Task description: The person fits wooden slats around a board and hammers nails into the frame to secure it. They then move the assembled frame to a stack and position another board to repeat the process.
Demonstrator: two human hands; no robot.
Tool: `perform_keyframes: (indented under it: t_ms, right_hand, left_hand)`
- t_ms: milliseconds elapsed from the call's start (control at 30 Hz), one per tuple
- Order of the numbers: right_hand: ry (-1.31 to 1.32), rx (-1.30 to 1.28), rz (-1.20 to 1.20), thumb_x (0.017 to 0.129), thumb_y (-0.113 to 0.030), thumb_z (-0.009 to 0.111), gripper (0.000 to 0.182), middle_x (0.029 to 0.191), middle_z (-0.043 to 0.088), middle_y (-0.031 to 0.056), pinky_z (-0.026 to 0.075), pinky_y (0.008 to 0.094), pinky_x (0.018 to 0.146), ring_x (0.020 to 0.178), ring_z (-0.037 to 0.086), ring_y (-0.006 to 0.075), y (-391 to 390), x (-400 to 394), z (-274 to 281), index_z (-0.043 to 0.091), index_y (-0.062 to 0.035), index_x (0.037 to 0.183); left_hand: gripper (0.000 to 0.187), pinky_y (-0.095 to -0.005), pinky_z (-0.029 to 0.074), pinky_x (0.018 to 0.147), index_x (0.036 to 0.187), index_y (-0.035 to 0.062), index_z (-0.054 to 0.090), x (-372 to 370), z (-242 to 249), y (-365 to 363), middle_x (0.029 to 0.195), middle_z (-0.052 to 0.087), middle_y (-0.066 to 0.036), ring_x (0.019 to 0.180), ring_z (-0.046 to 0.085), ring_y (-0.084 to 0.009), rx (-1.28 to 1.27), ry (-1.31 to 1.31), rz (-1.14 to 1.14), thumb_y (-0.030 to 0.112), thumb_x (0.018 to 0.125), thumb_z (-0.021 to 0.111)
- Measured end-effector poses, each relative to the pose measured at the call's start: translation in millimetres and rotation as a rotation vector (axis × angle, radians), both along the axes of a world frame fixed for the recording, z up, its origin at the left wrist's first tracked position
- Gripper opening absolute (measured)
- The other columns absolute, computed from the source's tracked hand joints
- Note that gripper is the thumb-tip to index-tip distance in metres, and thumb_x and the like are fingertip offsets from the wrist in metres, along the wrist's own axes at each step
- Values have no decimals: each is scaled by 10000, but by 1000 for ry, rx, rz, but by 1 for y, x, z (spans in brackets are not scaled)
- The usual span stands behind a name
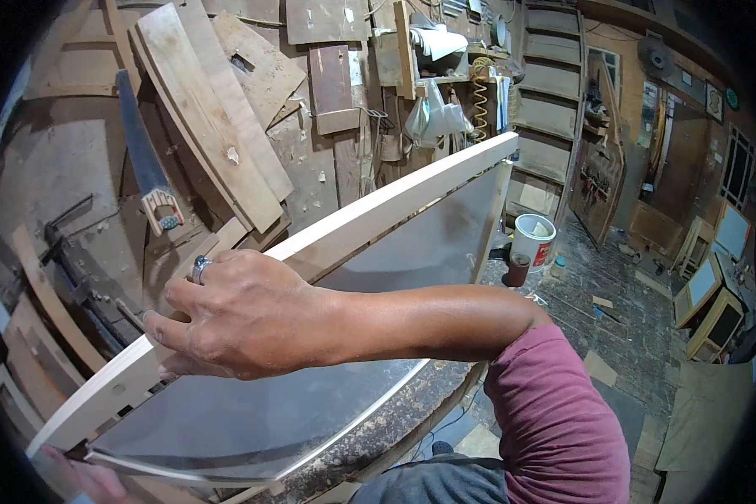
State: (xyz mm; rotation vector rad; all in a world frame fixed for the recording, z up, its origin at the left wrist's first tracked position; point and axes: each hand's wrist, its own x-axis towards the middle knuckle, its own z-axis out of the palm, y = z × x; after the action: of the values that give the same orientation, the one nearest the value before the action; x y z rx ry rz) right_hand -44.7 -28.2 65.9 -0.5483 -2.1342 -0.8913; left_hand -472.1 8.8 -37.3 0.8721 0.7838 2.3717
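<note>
A pale wooden frame [428,182] with a grey translucent panel [311,420] set in it stretches diagonally in front of me. My right hand [244,315], with a ring on one finger, reaches across from the right. Its fingers curl over the frame's upper rail, closed on it, and the undersides of the fingers are hidden. At the frame's lower left corner, my left hand [92,480] shows only in part and is blurred, its fingers close against the wood. Below the panel runs the worn, dusty edge of a bench [395,420].
A handsaw [139,143] hangs on the left, beside leaning boards [210,118] and a metal clamp [71,252]. A white bucket [532,239] and a brown jar [517,270] stand beyond the frame's right end. Shelving [548,109] rises behind, and framed panels [714,323] lean at far right.
</note>
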Motion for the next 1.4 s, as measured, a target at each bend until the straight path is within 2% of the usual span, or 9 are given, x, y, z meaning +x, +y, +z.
perform_keyframes:
  t_ms: [233, 700, 833, 900, 933, 1000, 1167, 1333, 1400]
  right_hand:
    - [26, -15, 21, 847, -422, 616, 409, 740, 557, 78, 469, 351, 508, 610, 610, 211, 3, 1, -2, 643, -58, 1031]
    - [36, 3, 49, 830, -385, 634, 368, 721, 554, 95, 463, 362, 488, 579, 612, 223, 15, 1, -2, 642, -54, 991]
    - [20, -21, 23, 831, -383, 636, 354, 749, 563, 89, 468, 363, 504, 618, 621, 219, 15, 4, -3, 641, -65, 987]
    - [97, -72, 91, 758, -347, 701, 323, 749, 578, 87, 490, 376, 632, 677, 630, 256, 13, 8, -5, 642, -73, 919]
    - [98, -73, 92, 758, -347, 701, 323, 749, 578, 87, 490, 376, 632, 677, 630, 256, 11, 16, -5, 642, -73, 919]
    - [155, 31, 5, 722, -395, 731, 372, 722, 545, 56, 476, 371, 681, 715, 611, 245, 4, 48, 0, 646, -99, 930]
    - [206, 80, -392, 711, -548, 734, 473, 917, 685, 25, 372, 444, 967, 920, 638, 196, -14, 173, 16, 705, -175, 1001]
    - [246, 1, -620, 703, -594, 715, 530, 954, 693, 51, 362, 406, 968, 945, 624, 205, -21, 264, 12, 712, -149, 990]
    - [232, -124, -608, 683, -475, 776, 521, 921, 663, 89, 377, 405, 909, 936, 606, 248, -17, 286, 5, 693, -86, 1019]
  left_hand:
    - [881, -391, 206, 1123, 1444, -13, 216, 17, 7, -4, 1460, 299, -161, 1321, 313, -264, 47, -46, -112, 562, 877, 566]
    - [808, -429, 173, 1142, 1497, 62, 154, 14, 6, 8, 1516, 224, -137, 1383, 237, -268, -60, 129, 198, 561, 932, 445]
    - [813, -408, 164, 1148, 1503, 63, 126, -12, -6, 13, 1526, 209, -125, 1386, 231, -264, -103, 64, 82, 561, 936, 428]
    - [810, -387, 168, 1145, 1495, 47, 145, -89, -48, 44, 1512, 231, -131, 1379, 241, -261, -227, 804, 617, 559, 938, 434]
    - [810, -387, 168, 1145, 1495, 47, 145, -61, -34, 34, 1512, 231, -131, 1379, 241, -261, -228, 805, 617, 559, 938, 434]
    - [798, -374, 184, 1135, 1478, 34, 191, 20, 9, 5, 1480, 281, -143, 1348, 280, -264, -93, 4, 90, 554, 935, 458]
    - [784, -384, 195, 1120, 1459, 26, 229, 18, 10, 1, 1440, 335, -148, 1304, 321, -264, -55, -46, 1, 542, 929, 490]
    - [722, -388, 208, 1112, 1445, 33, 265, 5, 11, 9, 1446, 341, -125, 1304, 323, -254, 25, -190, -226, 475, 937, 525]
    - [650, -376, 223, 1107, 1432, 37, 292, -10, 8, 15, 1443, 357, -116, 1300, 337, -250, 43, -223, -240, 399, 952, 537]
